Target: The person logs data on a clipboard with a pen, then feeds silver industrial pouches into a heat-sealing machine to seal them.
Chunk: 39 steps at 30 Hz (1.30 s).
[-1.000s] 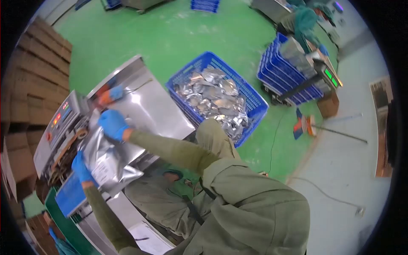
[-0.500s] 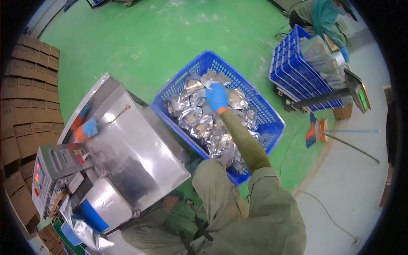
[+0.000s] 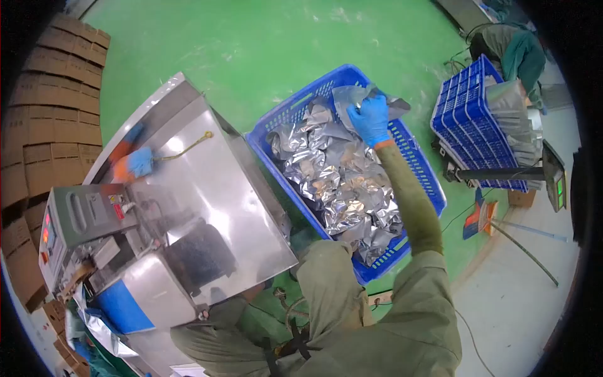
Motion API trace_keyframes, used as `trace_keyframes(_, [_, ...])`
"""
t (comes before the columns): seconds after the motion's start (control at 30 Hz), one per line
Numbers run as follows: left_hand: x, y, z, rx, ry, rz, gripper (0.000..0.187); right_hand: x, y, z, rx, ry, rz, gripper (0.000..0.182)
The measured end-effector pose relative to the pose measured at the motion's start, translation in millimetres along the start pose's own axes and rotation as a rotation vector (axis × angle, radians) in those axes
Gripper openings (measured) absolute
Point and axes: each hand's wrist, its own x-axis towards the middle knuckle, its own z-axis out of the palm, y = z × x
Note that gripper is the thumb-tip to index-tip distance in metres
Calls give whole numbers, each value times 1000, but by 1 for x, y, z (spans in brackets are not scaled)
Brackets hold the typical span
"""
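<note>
My right hand, in a blue glove, is closed on a silver foil pouch and holds it up over the far end of a blue plastic crate. The crate stands on the green floor, heaped with several crumpled foil pouches. My olive sleeve stretches across the crate. My left hand does not show in this view. A silver bag hangs at the lower left, below the sealing machine.
A steel work table stands left of the crate, with a blue and orange tool on it. Cardboard boxes are stacked at far left. At right stand stacked blue crates, a scale display and another person.
My right hand left the bag at the machine, reached into the crate and now lifts a foil pouch at its far end. My left hand has dropped out of view.
</note>
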Motion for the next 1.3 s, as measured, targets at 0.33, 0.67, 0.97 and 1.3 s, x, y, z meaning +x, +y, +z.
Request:
trace_keyframes(0.33, [105, 239, 51, -1022, -155, 374, 74, 174, -274, -387, 267, -91, -990, 21])
trace_keyframes(0.67, [116, 60, 41, -1032, -251, 256, 67, 121, -458, -447, 637, 321, -1020, 40])
trace_keyframes(0.97, [121, 27, 29, -1432, -454, 230, 60, 85, -458, -340, 989, -236, -327, 25])
trace_keyframes(1.3, [163, 18, -39, -907, -120, 572, 17, 69, -460, -370, 740, 108, -470, 20])
